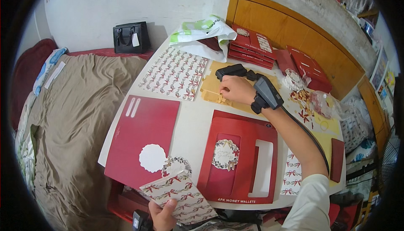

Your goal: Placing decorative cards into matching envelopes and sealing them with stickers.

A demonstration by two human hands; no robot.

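Observation:
My left hand (163, 216) grips a folded patterned card wallet (181, 196) at the table's near edge, thumb on top. Beside its upper end lie a wreath cutout (177, 167) and a white scalloped paper disc (152, 157), the disc on a red card sheet (142, 130). My right hand (235, 89) reaches over a yellow-brown sheet (246, 103), its fingertips at small adhesive pieces (217, 97); whether it pinches one is unclear. Between my hands and to the right sits a red money wallet package (246, 193) with a wreath label (226, 155).
Stacked red packages (251, 49) and a plastic bag (205, 35) stand at the back. A patterned sheet (176, 73) lies left of the yellow-brown sheet. Small scraps (304, 104) and a clear plastic bag (326, 104) lie at right. A cloth-covered bed (85, 136) adjoins the table.

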